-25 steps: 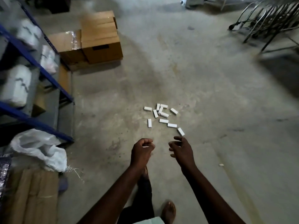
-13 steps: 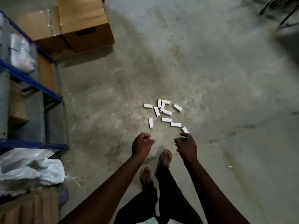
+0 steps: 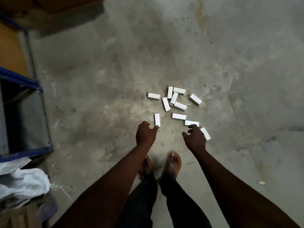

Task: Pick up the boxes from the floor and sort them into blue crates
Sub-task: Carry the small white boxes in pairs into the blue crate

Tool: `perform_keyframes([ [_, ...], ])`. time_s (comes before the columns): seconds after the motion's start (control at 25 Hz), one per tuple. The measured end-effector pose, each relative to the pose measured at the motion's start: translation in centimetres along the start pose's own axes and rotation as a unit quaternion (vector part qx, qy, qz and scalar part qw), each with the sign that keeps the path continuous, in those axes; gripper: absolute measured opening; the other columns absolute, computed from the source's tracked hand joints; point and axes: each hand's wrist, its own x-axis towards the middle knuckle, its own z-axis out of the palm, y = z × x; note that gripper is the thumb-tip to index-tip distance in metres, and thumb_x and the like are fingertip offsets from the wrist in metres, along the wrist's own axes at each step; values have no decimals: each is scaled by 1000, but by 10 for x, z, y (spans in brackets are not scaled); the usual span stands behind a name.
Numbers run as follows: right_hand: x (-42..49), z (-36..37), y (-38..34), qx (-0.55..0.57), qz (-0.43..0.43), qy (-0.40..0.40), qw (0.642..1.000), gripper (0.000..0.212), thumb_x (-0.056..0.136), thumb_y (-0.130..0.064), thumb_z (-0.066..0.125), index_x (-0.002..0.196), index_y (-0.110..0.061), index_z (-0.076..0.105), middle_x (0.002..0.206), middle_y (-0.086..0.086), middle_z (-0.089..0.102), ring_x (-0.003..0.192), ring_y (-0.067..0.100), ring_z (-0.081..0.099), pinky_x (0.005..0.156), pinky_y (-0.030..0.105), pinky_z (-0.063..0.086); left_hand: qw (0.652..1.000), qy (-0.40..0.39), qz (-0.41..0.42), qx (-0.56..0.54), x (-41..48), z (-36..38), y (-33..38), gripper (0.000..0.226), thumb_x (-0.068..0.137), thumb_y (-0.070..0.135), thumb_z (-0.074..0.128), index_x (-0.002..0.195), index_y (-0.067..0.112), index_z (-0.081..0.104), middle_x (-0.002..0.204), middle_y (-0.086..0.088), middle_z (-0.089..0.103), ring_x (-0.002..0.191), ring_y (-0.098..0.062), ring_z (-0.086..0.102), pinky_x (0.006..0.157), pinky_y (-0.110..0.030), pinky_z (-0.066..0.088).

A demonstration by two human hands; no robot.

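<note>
Boxes (image 3: 179, 116), white and unmarked, lie below the loosely curled left hand (image 3: 145, 134) and spread right hand (image 3: 195, 137).

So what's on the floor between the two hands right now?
In the head view, only bare concrete floor lies between the left hand and the right hand. The white boxes sit just beyond that gap.

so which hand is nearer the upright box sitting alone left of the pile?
Left. The left hand has its fingertips at the near end of the lone box. The right hand is off to its right, over two other boxes.
</note>
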Motion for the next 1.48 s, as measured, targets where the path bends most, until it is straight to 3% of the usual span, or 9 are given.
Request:
perform_keyframes([
  [0.2, 170, 120, 59, -56, -37, 9, 998, 48, 87, -33, 79, 129, -15, 61, 121, 9, 71, 115, 30, 66, 92, 40, 51, 999, -9, -14, 49, 144, 132, -56, 56, 88, 48, 79, 127, 11, 63, 132, -12, 66, 120, -32, 66, 98, -38, 52],
  [0.4, 277, 198, 102, -202, -123, 28, 971, 55, 82, -33, 80, 131, -19, 61, 122, 11, 66, 114, 37, 60, 93, 47, 50, 998, -11, -40, 43, 229, 224, -94, 76, 84, 50, 83, 139, 7, 54, 143, -15, 57, 128, -37, 62, 104, -45, 52],
  [0.6, 333, 220, 121, -304, -210, 14, 929, 62, 75, -30, 84, 131, -20, 59, 128, 10, 65, 115, 37, 60, 93, 46, 48, 997, 18, -14, 80, 270, 264, -106, 82, 78, 53, 87, 135, 6, 52, 138, -15, 56, 124, -37, 62, 98, -46, 53],
  [0.92, 350, 239, 109, -353, -222, 7, 909, 47, 81, -15, 73, 124, -16, 56, 131, 10, 59, 122, 35, 56, 94, 46, 46, 983, 39, 48, 172, 296, 284, -114, 64, 91, 31, 78, 139, 3, 46, 138, -20, 57, 125, -39, 62, 100, -47, 54],
  [1.08, 307, 218, 78, -208, -175, 12, 962, 44, 92, -30, 70, 129, -12, 55, 128, 14, 60, 117, 38, 59, 91, 48, 49, 999, -12, 11, 52, 268, 242, -90, 58, 91, 30, 76, 136, 3, 49, 138, -19, 58, 122, -41, 63, 99, -47, 52],
  [1.2, 244, 164, 37, -72, -136, 37, 987, 42, 97, -32, 66, 127, -4, 57, 122, 20, 62, 112, 42, 59, 92, 49, 49, 997, -47, -12, -59, 214, 186, -41, 52, 85, 40, 77, 122, 14, 51, 124, -13, 68, 109, -36, 71, 93, -51, 60],
  [1.28, 200, 121, 10, 11, -103, 54, 993, 38, 99, -32, 66, 121, -1, 60, 117, 21, 63, 109, 41, 60, 92, 47, 48, 989, -64, -11, -130, 167, 146, 2, 43, 88, 41, 75, 116, 20, 51, 117, -11, 72, 98, -36, 75, 84, -54, 64],
  [1.36, 139, 55, -24, 116, -49, 76, 989, 35, 99, -33, 66, 118, -4, 64, 114, 17, 67, 109, 37, 63, 91, 43, 50, 982, -89, 26, -164, 95, 89, 63, 33, 97, 33, 71, 123, 18, 57, 119, -9, 72, 99, -32, 75, 79, -46, 65],
  [1.48, 39, -45, -68, 261, 0, 101, 960, 31, 100, -34, 66, 119, -10, 70, 110, 3, 72, 109, 25, 68, 92, 34, 51, 965, -142, 92, -201, -15, 13, 133, 25, 100, 28, 69, 125, 23, 65, 116, -7, 75, 106, -29, 75, 85, -45, 65],
])
